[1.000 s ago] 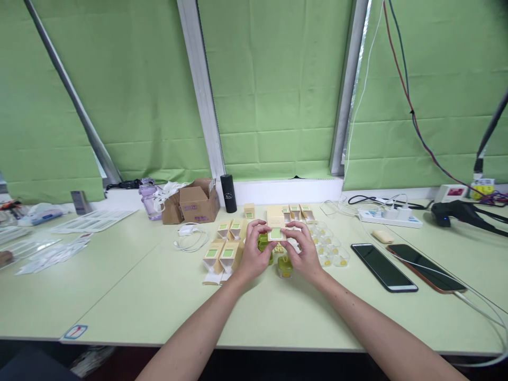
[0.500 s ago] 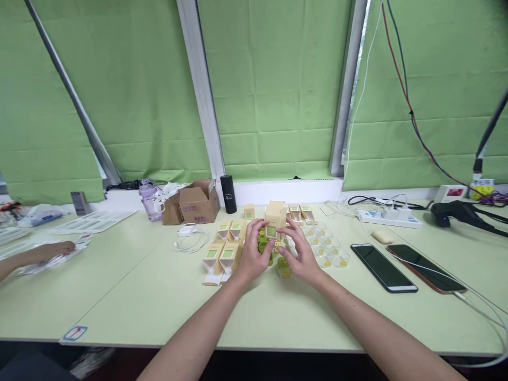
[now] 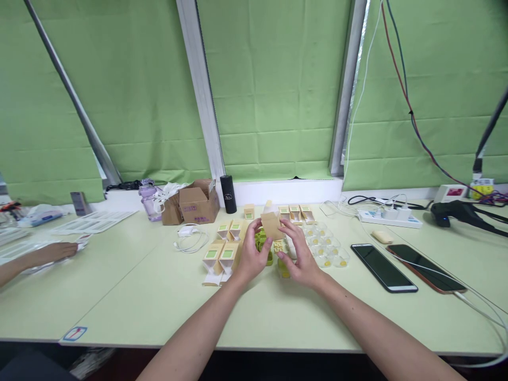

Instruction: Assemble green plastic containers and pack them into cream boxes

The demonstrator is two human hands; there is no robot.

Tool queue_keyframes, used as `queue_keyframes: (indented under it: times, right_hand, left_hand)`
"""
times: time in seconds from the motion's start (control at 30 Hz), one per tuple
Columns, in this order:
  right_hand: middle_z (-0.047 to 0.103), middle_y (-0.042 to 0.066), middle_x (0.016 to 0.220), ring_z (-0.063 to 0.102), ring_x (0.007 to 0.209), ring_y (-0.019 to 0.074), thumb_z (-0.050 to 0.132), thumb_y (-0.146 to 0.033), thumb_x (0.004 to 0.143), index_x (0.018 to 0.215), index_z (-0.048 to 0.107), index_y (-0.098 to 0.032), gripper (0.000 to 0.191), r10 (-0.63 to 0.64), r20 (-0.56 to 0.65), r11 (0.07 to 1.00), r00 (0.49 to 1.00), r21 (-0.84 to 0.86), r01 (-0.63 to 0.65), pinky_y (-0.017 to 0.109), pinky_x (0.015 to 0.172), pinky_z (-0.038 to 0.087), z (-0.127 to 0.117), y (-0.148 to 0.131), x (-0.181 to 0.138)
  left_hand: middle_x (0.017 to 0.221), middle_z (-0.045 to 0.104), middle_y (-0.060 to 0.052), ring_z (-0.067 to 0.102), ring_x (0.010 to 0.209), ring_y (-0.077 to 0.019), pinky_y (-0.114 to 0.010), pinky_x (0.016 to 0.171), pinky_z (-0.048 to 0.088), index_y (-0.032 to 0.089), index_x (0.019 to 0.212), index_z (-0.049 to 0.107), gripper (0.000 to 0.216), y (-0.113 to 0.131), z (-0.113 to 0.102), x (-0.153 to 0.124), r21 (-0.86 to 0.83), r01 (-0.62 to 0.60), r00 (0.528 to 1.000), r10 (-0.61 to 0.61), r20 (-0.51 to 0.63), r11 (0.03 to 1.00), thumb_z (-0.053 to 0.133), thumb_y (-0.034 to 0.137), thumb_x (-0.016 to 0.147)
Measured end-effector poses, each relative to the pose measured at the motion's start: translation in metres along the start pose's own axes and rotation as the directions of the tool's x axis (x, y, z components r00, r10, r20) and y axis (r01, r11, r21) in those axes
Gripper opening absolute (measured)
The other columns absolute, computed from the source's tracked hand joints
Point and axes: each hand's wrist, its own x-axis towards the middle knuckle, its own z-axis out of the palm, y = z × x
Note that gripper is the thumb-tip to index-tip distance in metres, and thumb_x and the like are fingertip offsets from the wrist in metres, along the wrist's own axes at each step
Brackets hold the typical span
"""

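Note:
Between both hands, above the table, a small brown cardboard box (image 3: 271,227) is held with a plain side towards me and a flap raised at its top. My left hand (image 3: 254,253) grips its left side, and my right hand (image 3: 300,257) has fingertips on its right side. Green containers (image 3: 262,241) are partly hidden behind my left hand. Under my right hand stands a green and yellow cup (image 3: 283,269). Small pale yellow pieces (image 3: 278,246) show between the hands. To the left stand several small boxes with green squares (image 3: 227,254).
Clear cups with yellow contents (image 3: 326,247) stand to the right, then two phones (image 3: 384,268). More small open boxes (image 3: 296,213) line the back. A carton (image 3: 198,203), a black cylinder (image 3: 228,194) and a power strip (image 3: 391,218) stand farther back. Another person's hand (image 3: 59,251) is at far left.
The box has been turned in my hands: its green square window no longer faces me, and a plain brown side does. The other person's hand at left has shifted slightly.

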Motion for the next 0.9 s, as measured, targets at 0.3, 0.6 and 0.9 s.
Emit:
queue_keyframes:
  times: [0.3,0.6,0.9]
  right_hand:
    - [0.049,0.007,0.165,0.038,0.156,0.0345,0.051,-0.027,0.104,0.159,0.044,-0.033,0.056,-0.12,0.128,0.992,0.985,-0.032,0.125,0.066,0.124,0.039,-0.004,-0.004,0.001]
    - [0.065,0.011,0.147,0.059,0.139,0.0316,0.053,-0.02,0.101,0.153,0.048,-0.028,0.053,-0.176,0.079,0.981,0.981,-0.065,0.181,0.065,0.125,0.034,-0.008,0.005,0.003]
    - [0.074,0.012,0.115,0.058,0.121,0.0361,0.076,-0.031,0.089,0.121,0.068,-0.022,0.034,0.176,0.379,0.945,0.908,-0.323,-0.048,0.056,0.104,0.047,-0.04,0.008,0.0]
  left_hand:
    - [0.126,0.067,-0.013,0.065,0.111,-0.0264,-0.041,0.097,0.052,0.021,0.136,0.054,0.053,-0.012,-0.005,0.004,0.054,0.067,0.996,-0.064,-0.057,0.996,0.066,0.057,0.098]
    - [0.118,0.071,-0.013,0.067,0.106,-0.0246,-0.036,0.094,0.053,0.017,0.129,0.061,0.053,-0.025,-0.008,0.013,-0.026,0.147,0.985,-0.149,-0.088,0.989,0.076,0.052,0.091]
    - [0.126,0.074,-0.016,0.07,0.117,-0.0329,-0.044,0.103,0.054,0.015,0.124,0.068,0.061,0.001,-0.046,0.012,-0.118,0.321,0.941,-0.303,0.148,0.94,0.089,0.045,0.076]
